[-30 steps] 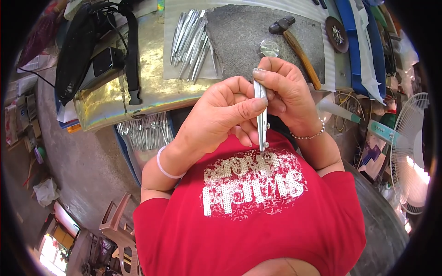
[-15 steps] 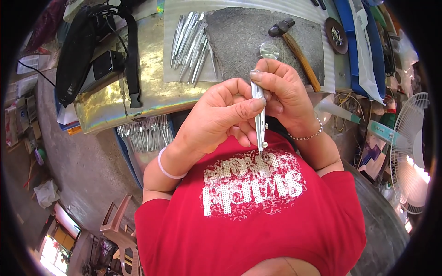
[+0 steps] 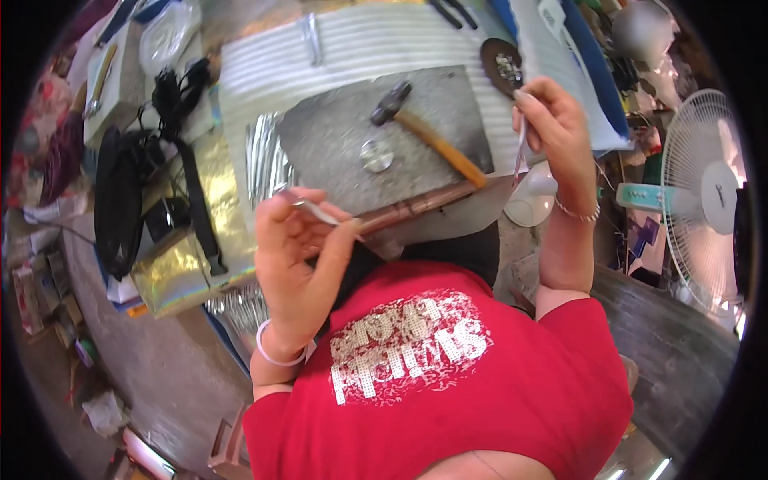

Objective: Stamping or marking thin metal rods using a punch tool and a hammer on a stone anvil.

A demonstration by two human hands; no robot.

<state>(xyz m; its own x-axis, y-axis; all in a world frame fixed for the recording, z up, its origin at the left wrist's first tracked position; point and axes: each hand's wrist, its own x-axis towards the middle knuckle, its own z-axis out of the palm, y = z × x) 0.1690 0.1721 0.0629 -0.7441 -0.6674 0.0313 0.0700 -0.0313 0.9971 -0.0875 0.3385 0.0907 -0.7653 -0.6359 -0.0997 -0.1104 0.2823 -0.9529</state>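
My left hand [image 3: 300, 260], with a white band at the wrist, is raised left of the slab and pinches a small silvery metal piece [image 3: 318, 212] between fingers and thumb. Off to the right, my right hand [image 3: 560, 132] grips a slim silvery metal strip [image 3: 522, 144] that hangs down from its fingertips, near a brown round dish [image 3: 498, 60] of small metal parts. Between the hands, a hammer [image 3: 440, 148] with a wooden handle and a round shiny disc [image 3: 377, 156] lie on a grey slab [image 3: 328, 152]. Motion blurs both held pieces.
Several silvery metal strips [image 3: 264, 156] lie at the slab's left edge. A black bag with straps [image 3: 120, 208] rests on the gold-covered table at left. Blue trays [image 3: 596, 96] stand at far right, beyond them a fan [image 3: 704, 192]. Pliers handles [image 3: 454, 12] show at the top.
My hands, together on one silvery compass-like tool before, have moved apart: the right up and right, the left lower and left. Each now holds a separate piece. The whole view has shifted.
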